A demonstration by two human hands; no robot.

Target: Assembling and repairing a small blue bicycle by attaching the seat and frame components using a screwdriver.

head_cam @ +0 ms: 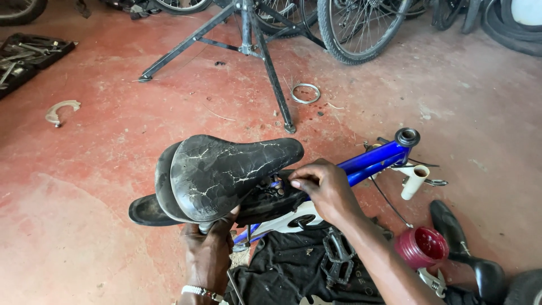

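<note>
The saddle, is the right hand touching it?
Touching. The head view shows the right hand with its fingertips pressed against the underside of the black saddle.

place: bike repair workshop | floor: worn red concrete floor (101,169) | black repair stand (248,45) legs spread | spoked wheel (361,25) and tyres (508,28) along back | open tool tray (25,56) | blue bike frame (375,161), pedal (337,257), red grease tub (422,247) lying on ground
</note>
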